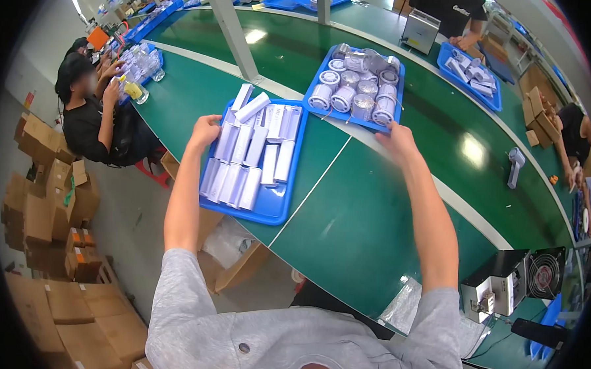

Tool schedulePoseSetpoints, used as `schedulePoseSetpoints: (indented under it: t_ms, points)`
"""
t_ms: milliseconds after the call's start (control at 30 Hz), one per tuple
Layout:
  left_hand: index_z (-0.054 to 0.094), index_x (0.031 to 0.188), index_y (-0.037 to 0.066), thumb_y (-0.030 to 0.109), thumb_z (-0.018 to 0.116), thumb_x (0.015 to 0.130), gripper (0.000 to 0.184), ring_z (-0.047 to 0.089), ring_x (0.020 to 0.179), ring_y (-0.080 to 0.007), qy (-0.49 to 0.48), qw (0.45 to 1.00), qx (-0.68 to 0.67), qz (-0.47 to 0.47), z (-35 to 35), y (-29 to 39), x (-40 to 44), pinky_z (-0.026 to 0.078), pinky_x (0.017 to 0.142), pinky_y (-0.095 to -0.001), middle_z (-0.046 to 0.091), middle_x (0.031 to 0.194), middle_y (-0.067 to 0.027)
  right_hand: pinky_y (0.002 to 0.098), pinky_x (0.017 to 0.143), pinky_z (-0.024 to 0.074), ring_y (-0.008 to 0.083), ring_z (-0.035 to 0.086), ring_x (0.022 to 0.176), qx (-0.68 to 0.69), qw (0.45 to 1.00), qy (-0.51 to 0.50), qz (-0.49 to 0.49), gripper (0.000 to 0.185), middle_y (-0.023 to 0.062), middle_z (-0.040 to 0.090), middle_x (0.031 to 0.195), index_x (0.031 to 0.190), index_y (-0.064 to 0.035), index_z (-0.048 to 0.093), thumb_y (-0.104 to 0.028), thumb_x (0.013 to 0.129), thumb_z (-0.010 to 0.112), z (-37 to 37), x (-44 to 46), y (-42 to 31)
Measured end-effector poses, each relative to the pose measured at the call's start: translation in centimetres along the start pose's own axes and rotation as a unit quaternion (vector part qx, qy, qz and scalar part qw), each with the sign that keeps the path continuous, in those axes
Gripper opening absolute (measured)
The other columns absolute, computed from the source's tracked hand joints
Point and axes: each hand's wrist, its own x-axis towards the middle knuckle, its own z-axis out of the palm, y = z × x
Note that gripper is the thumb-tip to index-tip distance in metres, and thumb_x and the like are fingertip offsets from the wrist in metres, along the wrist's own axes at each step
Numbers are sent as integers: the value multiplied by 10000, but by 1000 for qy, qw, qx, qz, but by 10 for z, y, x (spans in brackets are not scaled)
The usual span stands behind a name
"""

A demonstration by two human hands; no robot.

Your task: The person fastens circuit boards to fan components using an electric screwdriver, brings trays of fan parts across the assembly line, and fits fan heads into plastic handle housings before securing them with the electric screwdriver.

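Left hand (207,129): at the outer left edge of the left tray (268,213), upper part of that side. Fingers bent, tips at the rim; cannot tell whether they grip it.

Right hand (397,140): at the near right corner of the right tray (351,120), fingertips at or touching the rim. Hand slightly blurred; fingers partly spread, cannot tell whether they close on the edge.

Left tray: blue, flat on the green table (345,252). Holds white bars (236,142), mostly side by side in rows, with 1 lying askew across others at the top. Bare blue floor shows at the lower right.

Right tray: blue, mostly over the dark green belt (469,142), its near side along the pale strip (466,208) between belt and table. Filled with round parts (364,88), some upright, some on their sides. The 2 trays meet, or nearly meet, at 1 corner.

Surroundings: 1 white part (514,166) alone on the belt, right side. Far tray (495,106) beyond the belt, holding white pieces. Fan (545,274) at the right end of the table. Plastic bag (401,304) just beside the right sleeve. At left, a seated co-worker (87,119) in black, hands raised. Cartons (72,313) on the floor, lower left
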Motion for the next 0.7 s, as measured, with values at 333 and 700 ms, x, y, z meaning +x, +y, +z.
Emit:
schedulePoseSetpoints:
  t_ms: [333, 700]
  points:
    - [637, 1348, 17, 12, 692, 892, 460, 634, 904, -156, -12, 992, -120, 38, 57, 19, -140, 510, 815, -304, 701, 1015, -90, 256, 570, 518, 159, 646, 725, -121, 992, -13, 34, 197, 115, 643, 904, 1064, 49, 566, -128, 997, 513, -12, -12, -6]
    - [662, 1310, 16, 45, 726, 866, 449, 640, 761, -129, -119, 976, -169, 63, 121, 83, -185, 533, 680, -291, 716, 959, -72, 341, 671, 544, 195, 688, 785, -434, 880, 25, -194, 485, 143, 708, 888, 1229, 48, 590, -321, 938, 709, -84, -180, 43]
